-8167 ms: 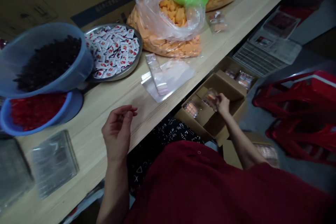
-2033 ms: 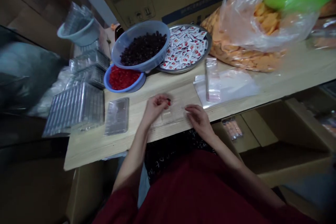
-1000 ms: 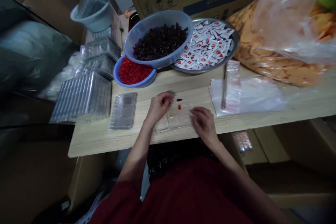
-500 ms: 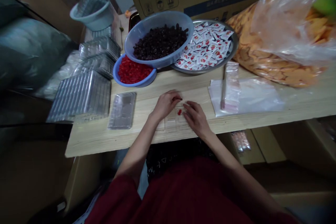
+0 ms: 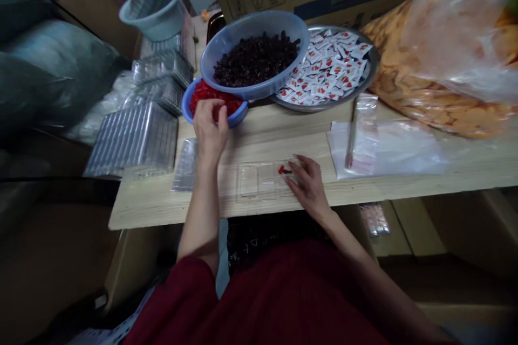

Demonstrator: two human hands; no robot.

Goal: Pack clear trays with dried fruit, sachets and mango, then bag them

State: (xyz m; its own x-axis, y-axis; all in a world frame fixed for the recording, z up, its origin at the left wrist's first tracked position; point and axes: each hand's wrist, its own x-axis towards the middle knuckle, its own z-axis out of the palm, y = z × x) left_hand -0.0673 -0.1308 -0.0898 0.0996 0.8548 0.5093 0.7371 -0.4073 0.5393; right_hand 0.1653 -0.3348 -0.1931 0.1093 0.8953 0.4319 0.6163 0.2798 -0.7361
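My left hand [image 5: 211,125] reaches over the near rim of the small blue bowl [image 5: 186,110], its thumb and fingers apart beside the red pieces [image 5: 222,98]. Below it on the table lies a clear plastic tray [image 5: 259,179] with shallow compartments. At the tray's right end sit a small red piece [image 5: 281,169] and a small dark piece [image 5: 287,172]. My right hand [image 5: 307,179] is beside them, thumb and fingers spread at that end of the tray. Whether it touches the dark piece is unclear.
A larger bowl [image 5: 206,67] of dark pieces [image 5: 257,59] overlaps the blue one. Behind stands a metal tray [image 5: 374,67] of white-and-red sachets [image 5: 327,73]. Clear bags [image 5: 396,151] lie right, near a big orange-filled bag [image 5: 437,86]. Stacked clear plastic trays [image 5: 133,140] stand left.
My left hand has moved from the clear tray up and left to the blue bowl. The dark piece it held now lies beside the red piece. My right hand stays at the tray.
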